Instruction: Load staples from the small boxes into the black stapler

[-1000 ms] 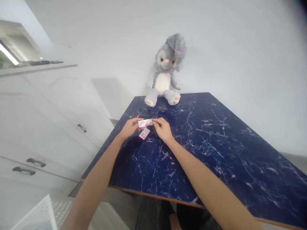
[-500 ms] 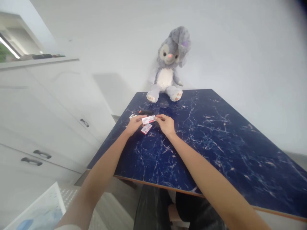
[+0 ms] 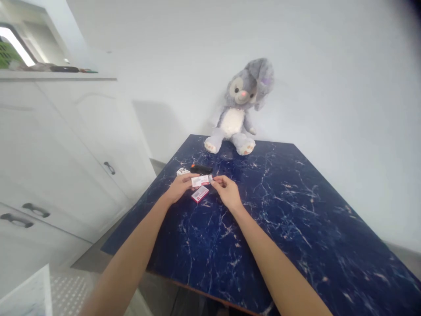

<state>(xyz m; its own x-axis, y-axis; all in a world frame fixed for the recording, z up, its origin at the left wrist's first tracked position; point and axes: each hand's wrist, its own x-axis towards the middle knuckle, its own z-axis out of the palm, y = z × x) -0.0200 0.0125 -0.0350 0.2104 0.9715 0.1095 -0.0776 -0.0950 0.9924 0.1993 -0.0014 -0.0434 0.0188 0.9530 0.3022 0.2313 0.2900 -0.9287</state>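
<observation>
"What do the hands hold?"

"On my feed, the left hand grips a small white-and-red box at one end, thumb and fingers closed round it. The right hand pinches the other end. Something greyish shows at those fingertips; it's too small for me to tell whether it is a flap or something else."

"Where is the box?"

"Between the two hands, over the left half of a blue marbled counter. Just nearer to me lies a second box, label up. Just beyond is a black object with an orange tip, and a small white packet sits beside the left hand. A grey plush toy sits at the far edge."

"How would you handle that end?"

"I'd hold the box steady with the left, lightly, since thin card probably dents. I'd let only the right fingertips work, in line with the box, without twisting, and well clear of the second box."
</observation>
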